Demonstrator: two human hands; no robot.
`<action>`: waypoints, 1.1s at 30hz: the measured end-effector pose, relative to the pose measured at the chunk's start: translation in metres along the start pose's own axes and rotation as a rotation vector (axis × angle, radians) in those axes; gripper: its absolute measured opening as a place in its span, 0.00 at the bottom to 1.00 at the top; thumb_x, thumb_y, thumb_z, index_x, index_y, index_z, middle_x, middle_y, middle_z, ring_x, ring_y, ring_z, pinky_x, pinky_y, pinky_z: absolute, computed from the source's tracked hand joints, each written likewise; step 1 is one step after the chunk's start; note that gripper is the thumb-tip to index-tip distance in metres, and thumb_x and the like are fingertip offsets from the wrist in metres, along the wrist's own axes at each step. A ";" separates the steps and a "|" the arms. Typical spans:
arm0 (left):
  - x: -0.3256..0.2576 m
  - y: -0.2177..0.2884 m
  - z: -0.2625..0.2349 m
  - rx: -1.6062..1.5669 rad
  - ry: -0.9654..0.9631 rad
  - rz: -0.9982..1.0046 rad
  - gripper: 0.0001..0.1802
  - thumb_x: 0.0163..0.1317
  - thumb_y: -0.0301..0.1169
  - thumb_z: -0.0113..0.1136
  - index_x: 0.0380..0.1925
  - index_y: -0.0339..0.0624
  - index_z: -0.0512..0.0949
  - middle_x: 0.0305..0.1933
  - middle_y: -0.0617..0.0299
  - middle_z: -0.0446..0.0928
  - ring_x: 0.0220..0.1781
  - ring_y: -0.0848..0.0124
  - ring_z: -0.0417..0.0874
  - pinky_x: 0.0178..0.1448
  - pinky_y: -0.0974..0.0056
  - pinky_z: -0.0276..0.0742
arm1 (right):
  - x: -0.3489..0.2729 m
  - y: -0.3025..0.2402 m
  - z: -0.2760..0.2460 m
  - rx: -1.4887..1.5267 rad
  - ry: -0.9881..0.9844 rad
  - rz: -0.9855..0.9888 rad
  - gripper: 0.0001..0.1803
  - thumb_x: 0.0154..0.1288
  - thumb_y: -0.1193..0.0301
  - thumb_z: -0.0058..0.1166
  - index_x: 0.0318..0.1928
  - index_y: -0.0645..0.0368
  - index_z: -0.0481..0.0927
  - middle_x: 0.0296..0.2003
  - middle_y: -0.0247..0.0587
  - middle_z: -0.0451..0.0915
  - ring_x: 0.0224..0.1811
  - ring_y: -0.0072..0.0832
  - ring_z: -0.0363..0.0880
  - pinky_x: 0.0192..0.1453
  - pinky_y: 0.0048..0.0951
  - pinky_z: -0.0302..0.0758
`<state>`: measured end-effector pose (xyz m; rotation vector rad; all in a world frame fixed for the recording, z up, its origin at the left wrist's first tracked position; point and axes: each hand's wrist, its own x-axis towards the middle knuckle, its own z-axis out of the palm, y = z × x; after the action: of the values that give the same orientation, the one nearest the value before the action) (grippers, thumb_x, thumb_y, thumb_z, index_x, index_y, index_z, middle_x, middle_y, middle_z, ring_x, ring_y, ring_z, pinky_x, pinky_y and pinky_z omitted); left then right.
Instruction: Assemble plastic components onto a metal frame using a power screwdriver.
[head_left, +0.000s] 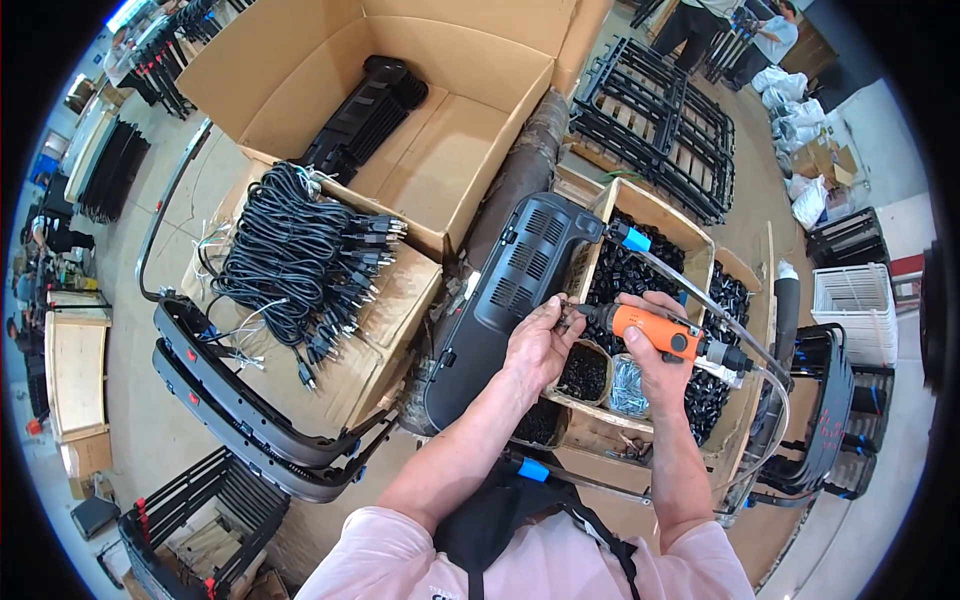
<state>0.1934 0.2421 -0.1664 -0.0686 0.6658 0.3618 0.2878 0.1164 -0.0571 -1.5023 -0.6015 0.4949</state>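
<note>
An orange and black air screwdriver lies across my right hand, whose fingers are wrapped round its body; its tip points left. At that tip, my left hand is closed in a pinch, and what it holds is too small to make out. Just left of and beneath this hand is a long black plastic housing with vent slots. Below the screwdriver stand a box of small black screws and a bag of silver screws.
Wooden bins of black plastic parts are at the right, with an air hose arching over them. At the left, bundled black cables lie on cardboard. An open carton stands behind. Metal frames and other people are farther off.
</note>
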 end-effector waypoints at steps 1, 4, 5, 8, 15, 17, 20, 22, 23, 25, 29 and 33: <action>0.001 0.002 -0.002 -0.006 -0.002 0.001 0.10 0.78 0.35 0.58 0.48 0.40 0.80 0.47 0.58 0.83 0.46 0.68 0.85 0.54 0.61 0.88 | 0.001 -0.001 0.002 -0.008 0.001 0.003 0.31 0.63 0.75 0.70 0.64 0.66 0.72 0.56 0.57 0.84 0.60 0.37 0.83 0.69 0.40 0.78; 0.002 0.006 -0.004 -0.040 -0.086 -0.004 0.11 0.78 0.36 0.57 0.50 0.40 0.79 0.48 0.58 0.83 0.47 0.67 0.85 0.55 0.61 0.88 | 0.006 -0.007 0.009 -0.024 0.002 0.019 0.31 0.63 0.75 0.69 0.64 0.66 0.72 0.56 0.57 0.84 0.60 0.37 0.83 0.69 0.40 0.78; 0.001 0.005 -0.002 -0.056 -0.076 -0.007 0.12 0.79 0.36 0.56 0.49 0.40 0.79 0.48 0.57 0.84 0.48 0.67 0.85 0.55 0.61 0.88 | 0.007 -0.008 0.011 -0.028 0.008 0.033 0.31 0.63 0.75 0.69 0.64 0.66 0.73 0.56 0.57 0.84 0.60 0.36 0.83 0.69 0.39 0.78; 0.000 0.006 -0.001 -0.058 -0.029 0.005 0.14 0.80 0.39 0.53 0.49 0.39 0.79 0.49 0.56 0.84 0.49 0.65 0.86 0.56 0.60 0.88 | 0.017 -0.013 0.028 -0.054 0.001 0.026 0.30 0.62 0.75 0.69 0.63 0.66 0.73 0.56 0.55 0.85 0.59 0.35 0.84 0.68 0.38 0.78; -0.026 0.011 0.003 0.111 0.001 0.017 0.17 0.85 0.39 0.42 0.54 0.36 0.73 0.48 0.50 0.82 0.45 0.65 0.86 0.52 0.60 0.86 | 0.080 0.007 0.062 -0.052 -0.063 -0.071 0.28 0.64 0.79 0.68 0.62 0.68 0.74 0.54 0.51 0.86 0.56 0.30 0.84 0.65 0.33 0.79; -0.027 0.010 -0.013 0.293 -0.083 0.051 0.15 0.84 0.37 0.45 0.53 0.37 0.73 0.47 0.53 0.83 0.44 0.66 0.86 0.50 0.62 0.86 | 0.098 0.015 0.077 -0.042 -0.092 -0.099 0.27 0.65 0.79 0.68 0.62 0.68 0.74 0.53 0.50 0.86 0.56 0.29 0.84 0.65 0.32 0.80; -0.028 0.009 -0.024 0.383 -0.109 0.077 0.15 0.82 0.37 0.51 0.53 0.38 0.80 0.40 0.64 0.81 0.36 0.75 0.81 0.42 0.68 0.80 | 0.118 0.027 0.088 -0.069 -0.113 -0.084 0.26 0.65 0.78 0.68 0.62 0.66 0.75 0.53 0.49 0.86 0.55 0.29 0.84 0.64 0.32 0.80; -0.032 0.014 -0.024 0.495 -0.115 0.060 0.15 0.81 0.37 0.54 0.54 0.40 0.84 0.36 0.70 0.77 0.33 0.79 0.75 0.39 0.71 0.76 | 0.127 0.035 0.092 -0.054 -0.137 -0.087 0.26 0.65 0.78 0.69 0.61 0.65 0.76 0.52 0.47 0.86 0.54 0.28 0.84 0.63 0.32 0.81; -0.033 0.017 -0.025 0.489 -0.116 0.063 0.15 0.81 0.37 0.54 0.54 0.40 0.84 0.36 0.70 0.77 0.33 0.79 0.75 0.39 0.71 0.76 | 0.129 0.036 0.094 -0.057 -0.143 -0.088 0.26 0.65 0.78 0.69 0.61 0.65 0.76 0.52 0.47 0.86 0.54 0.28 0.84 0.63 0.32 0.81; -0.034 0.021 -0.027 0.465 -0.084 0.047 0.15 0.80 0.35 0.55 0.55 0.38 0.83 0.36 0.70 0.77 0.34 0.79 0.76 0.40 0.70 0.77 | 0.132 0.038 0.099 -0.100 -0.149 -0.079 0.25 0.66 0.78 0.68 0.61 0.65 0.76 0.52 0.47 0.86 0.54 0.29 0.84 0.64 0.33 0.79; -0.036 0.028 -0.030 0.393 -0.108 0.063 0.15 0.80 0.34 0.56 0.56 0.36 0.82 0.36 0.69 0.78 0.34 0.79 0.77 0.41 0.70 0.79 | 0.136 0.040 0.103 -0.102 -0.163 -0.078 0.25 0.66 0.77 0.68 0.61 0.65 0.76 0.52 0.47 0.86 0.53 0.28 0.84 0.63 0.32 0.80; -0.034 0.034 -0.032 0.362 -0.102 0.063 0.15 0.80 0.34 0.56 0.55 0.35 0.80 0.36 0.67 0.79 0.34 0.79 0.79 0.40 0.71 0.81 | 0.140 0.040 0.099 -0.145 -0.195 -0.081 0.25 0.65 0.76 0.70 0.61 0.65 0.76 0.51 0.45 0.86 0.53 0.28 0.84 0.63 0.32 0.80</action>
<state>0.1380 0.2579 -0.1686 0.3137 0.6244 0.2987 0.3334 0.2831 -0.0906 -1.5702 -0.8635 0.5485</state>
